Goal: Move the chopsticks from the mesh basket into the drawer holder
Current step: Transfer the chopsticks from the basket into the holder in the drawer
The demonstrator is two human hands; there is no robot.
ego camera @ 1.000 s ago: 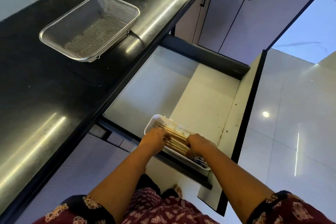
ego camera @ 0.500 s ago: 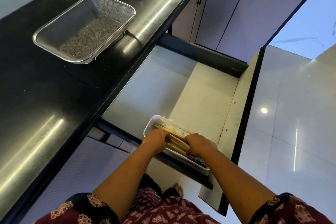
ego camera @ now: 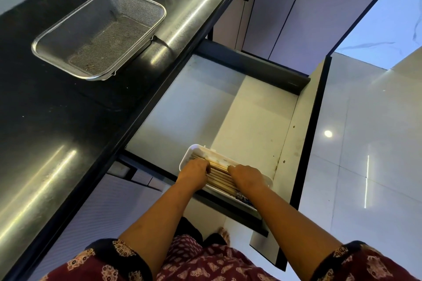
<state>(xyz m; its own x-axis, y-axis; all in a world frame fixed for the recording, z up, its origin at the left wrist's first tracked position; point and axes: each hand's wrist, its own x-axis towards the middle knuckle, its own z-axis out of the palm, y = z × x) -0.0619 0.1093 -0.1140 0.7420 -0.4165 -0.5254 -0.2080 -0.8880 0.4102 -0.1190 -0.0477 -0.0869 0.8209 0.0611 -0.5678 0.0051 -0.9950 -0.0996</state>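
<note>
Close to the person, the chopsticks [ego camera: 220,174] are gripped by both hands. The left hand [ego camera: 194,174] is curled over one end of the bunch, and the right hand [ego camera: 247,178] is curled over the other end. The chopsticks are thin, light brown wooden sticks, laid side by side in a flat row. They are kept in the white holder [ego camera: 201,147], at the near end of the open drawer [ego camera: 251,116]. Farther off, the shiny mesh basket [ego camera: 137,7] is seen on the black surface [ego camera: 57,121].
</note>
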